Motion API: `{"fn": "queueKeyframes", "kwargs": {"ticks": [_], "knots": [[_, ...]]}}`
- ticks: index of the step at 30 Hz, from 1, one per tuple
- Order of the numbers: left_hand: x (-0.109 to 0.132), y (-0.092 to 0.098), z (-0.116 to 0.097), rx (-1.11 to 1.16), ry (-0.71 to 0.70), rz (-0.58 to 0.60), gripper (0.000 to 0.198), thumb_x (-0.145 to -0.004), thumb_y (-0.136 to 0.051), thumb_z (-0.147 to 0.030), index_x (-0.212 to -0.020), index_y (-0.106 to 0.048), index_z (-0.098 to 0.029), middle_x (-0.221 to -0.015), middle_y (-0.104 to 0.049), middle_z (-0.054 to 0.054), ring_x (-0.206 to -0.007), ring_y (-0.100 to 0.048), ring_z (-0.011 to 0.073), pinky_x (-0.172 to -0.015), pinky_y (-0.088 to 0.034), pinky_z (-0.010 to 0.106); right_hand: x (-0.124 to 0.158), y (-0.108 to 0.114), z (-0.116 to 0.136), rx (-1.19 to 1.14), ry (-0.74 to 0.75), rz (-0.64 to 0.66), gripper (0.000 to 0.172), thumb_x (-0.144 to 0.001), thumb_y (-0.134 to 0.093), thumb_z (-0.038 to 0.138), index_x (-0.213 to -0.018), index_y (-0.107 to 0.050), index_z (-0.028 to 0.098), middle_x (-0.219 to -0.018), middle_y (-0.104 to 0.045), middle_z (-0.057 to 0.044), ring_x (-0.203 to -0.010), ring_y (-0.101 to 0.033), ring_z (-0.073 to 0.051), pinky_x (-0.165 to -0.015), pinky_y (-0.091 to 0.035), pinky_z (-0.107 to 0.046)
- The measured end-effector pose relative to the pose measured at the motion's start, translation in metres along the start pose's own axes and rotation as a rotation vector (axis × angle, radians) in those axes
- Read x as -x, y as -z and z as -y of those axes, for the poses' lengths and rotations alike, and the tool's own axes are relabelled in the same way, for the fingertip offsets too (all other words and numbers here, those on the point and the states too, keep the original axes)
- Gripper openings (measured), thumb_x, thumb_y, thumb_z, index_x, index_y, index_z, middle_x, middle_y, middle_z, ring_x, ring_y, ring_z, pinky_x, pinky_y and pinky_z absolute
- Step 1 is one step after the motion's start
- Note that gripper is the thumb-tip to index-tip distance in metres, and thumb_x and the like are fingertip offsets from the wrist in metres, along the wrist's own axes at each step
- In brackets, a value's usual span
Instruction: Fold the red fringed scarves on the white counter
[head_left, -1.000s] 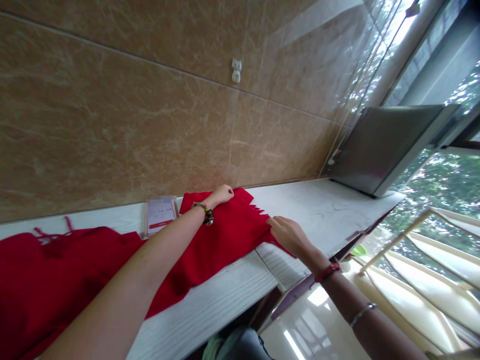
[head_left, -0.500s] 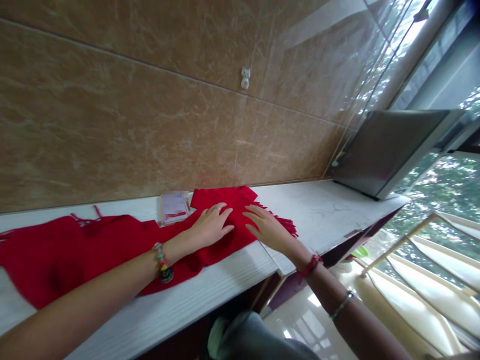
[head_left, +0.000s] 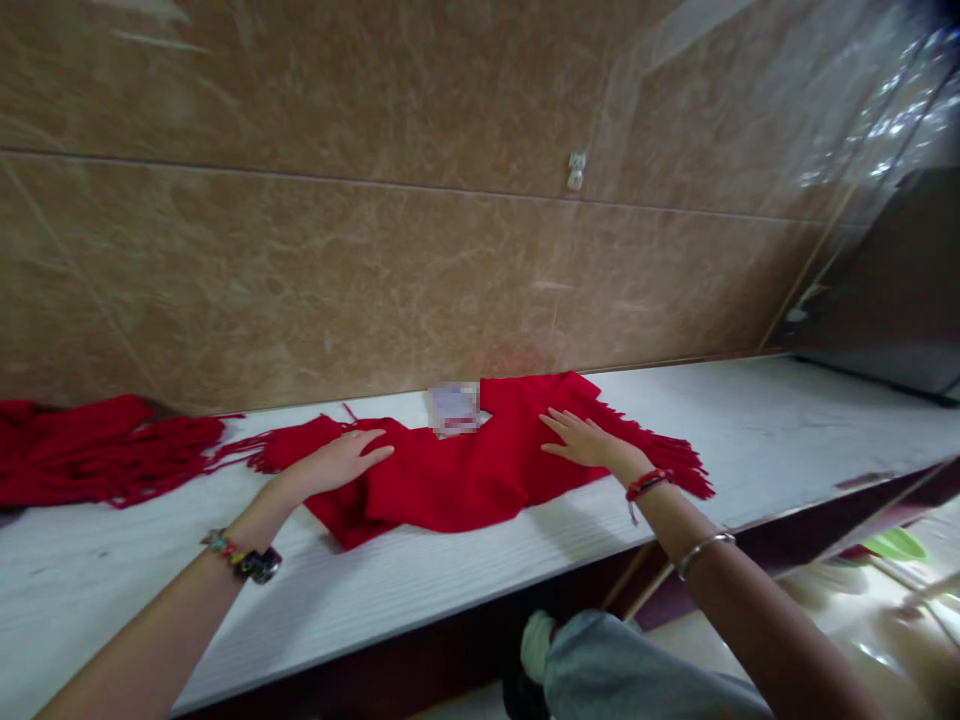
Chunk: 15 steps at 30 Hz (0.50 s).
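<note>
A red fringed scarf (head_left: 465, 475) lies spread along the white counter, its right fringe fanned out beyond my right hand. My left hand (head_left: 341, 465) is at the scarf's left part, fingers stretched out and nothing gripped. Flat on the right part of the scarf rests my right hand (head_left: 581, 438), its fingers spread. Farther left on the counter lies a bunched red fringed cloth (head_left: 112, 450), its tassels close to the scarf's left fringe. Behind the scarf's middle is a small flat packet or card (head_left: 454, 408), its face blurred.
The white counter (head_left: 300, 600) runs along a brown tiled wall (head_left: 300, 280) with a small white hook (head_left: 576, 170). A dark grey box-like appliance (head_left: 885, 290) stands at the counter's right end. Below right, a green basin (head_left: 896, 545) is near the floor.
My view has swung left, bringing the bunched red cloth into sight. My hands have moved apart, the left one toward the scarf's left end. Both stay open.
</note>
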<state>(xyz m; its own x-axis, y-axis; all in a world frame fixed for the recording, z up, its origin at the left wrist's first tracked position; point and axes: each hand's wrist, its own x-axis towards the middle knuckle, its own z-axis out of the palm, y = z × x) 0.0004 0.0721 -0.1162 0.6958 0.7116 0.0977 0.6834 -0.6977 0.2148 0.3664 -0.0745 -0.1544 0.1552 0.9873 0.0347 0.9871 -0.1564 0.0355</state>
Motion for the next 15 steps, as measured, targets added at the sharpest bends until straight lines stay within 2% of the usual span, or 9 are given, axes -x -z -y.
{"fn": "queueKeyframes", "kwargs": {"ticks": [2, 4, 6, 7, 9, 11, 13, 15], "knots": [[0.010, 0.007, 0.031, 0.030, 0.015, 0.026, 0.053, -0.083, -0.028, -0.050, -0.115, -0.052, -0.014, -0.122, -0.053, 0.010, -0.113, -0.046, 0.0211, -0.098, -0.031, 0.032, -0.005, 0.011, 0.010, 0.043, -0.057, -0.022, 0.059, -0.081, -0.045, 0.046, -0.131, -0.036, 0.016, -0.138, -0.032, -0.015, -0.126, -0.027, -0.035, -0.095, -0.027, -0.057], [0.021, 0.007, 0.054, -0.019, 0.069, 0.012, 0.050, -0.083, -0.031, -0.046, -0.114, -0.052, -0.012, -0.123, -0.052, 0.012, -0.114, -0.045, 0.0216, -0.098, -0.031, 0.032, -0.010, 0.023, 0.032, 0.046, -0.029, -0.167, 0.054, -0.082, -0.047, 0.042, -0.128, -0.041, 0.014, -0.135, -0.036, -0.017, -0.125, -0.027, -0.035, -0.095, -0.025, -0.059], [0.032, 0.001, 0.067, -0.069, 0.099, -0.003, 0.049, -0.078, -0.044, -0.043, -0.116, -0.050, -0.012, -0.125, -0.050, 0.013, -0.115, -0.044, 0.0238, -0.097, -0.032, 0.034, -0.012, 0.030, 0.067, -0.035, 0.151, -0.336, 0.051, -0.084, -0.043, 0.039, -0.127, -0.041, 0.012, -0.134, -0.037, -0.017, -0.127, -0.026, -0.031, -0.099, -0.025, -0.054], [0.036, -0.004, 0.071, -0.089, 0.106, -0.011, 0.050, -0.075, -0.050, -0.041, -0.117, -0.050, -0.013, -0.124, -0.050, 0.013, -0.115, -0.044, 0.0248, -0.096, -0.033, 0.035, -0.011, 0.031, 0.088, -0.105, 0.271, -0.377, 0.050, -0.086, -0.041, 0.038, -0.128, -0.039, 0.011, -0.134, -0.038, -0.016, -0.127, -0.027, -0.028, -0.100, -0.026, -0.049], [0.042, -0.012, 0.075, -0.123, 0.119, -0.034, 0.048, -0.072, -0.055, -0.036, -0.115, -0.051, -0.015, -0.119, -0.054, 0.012, -0.110, -0.048, 0.0250, -0.093, -0.035, 0.035, -0.007, 0.027, 0.128, -0.225, 0.505, -0.364, 0.052, -0.086, -0.040, 0.039, -0.131, -0.035, 0.012, -0.135, -0.037, -0.014, -0.127, -0.028, -0.024, -0.102, -0.028, -0.044], [0.046, -0.014, 0.077, -0.160, 0.127, -0.067, 0.037, -0.075, -0.051, -0.028, -0.109, -0.055, -0.017, -0.110, -0.058, 0.010, -0.103, -0.052, 0.0229, -0.091, -0.038, 0.033, -0.001, 0.015, 0.160, -0.290, 0.640, -0.304, 0.056, -0.085, -0.041, 0.041, -0.133, -0.031, 0.014, -0.137, -0.035, -0.012, -0.128, -0.025, -0.023, -0.102, -0.027, -0.045], [0.050, -0.006, 0.080, -0.191, 0.136, -0.094, 0.029, -0.077, -0.044, -0.022, -0.102, -0.058, -0.018, -0.103, -0.061, 0.009, -0.098, -0.054, 0.0213, -0.088, -0.039, 0.031, 0.003, 0.000, 0.176, -0.326, 0.675, -0.248, 0.055, -0.086, -0.041, 0.041, -0.134, -0.031, 0.015, -0.136, -0.037, -0.012, -0.128, -0.026, -0.023, -0.102, -0.027, -0.046], [0.058, 0.013, 0.084, -0.218, 0.138, -0.124, 0.026, -0.077, -0.040, -0.019, -0.095, -0.060, -0.018, -0.097, -0.061, 0.008, -0.095, -0.055, 0.0209, -0.087, -0.039, 0.031, 0.003, -0.012, 0.179, -0.358, 0.650, -0.231, 0.052, -0.086, -0.040, 0.039, -0.132, -0.033, 0.014, -0.134, -0.040, -0.013, -0.126, -0.031, -0.023, -0.102, -0.028, -0.045]]}}
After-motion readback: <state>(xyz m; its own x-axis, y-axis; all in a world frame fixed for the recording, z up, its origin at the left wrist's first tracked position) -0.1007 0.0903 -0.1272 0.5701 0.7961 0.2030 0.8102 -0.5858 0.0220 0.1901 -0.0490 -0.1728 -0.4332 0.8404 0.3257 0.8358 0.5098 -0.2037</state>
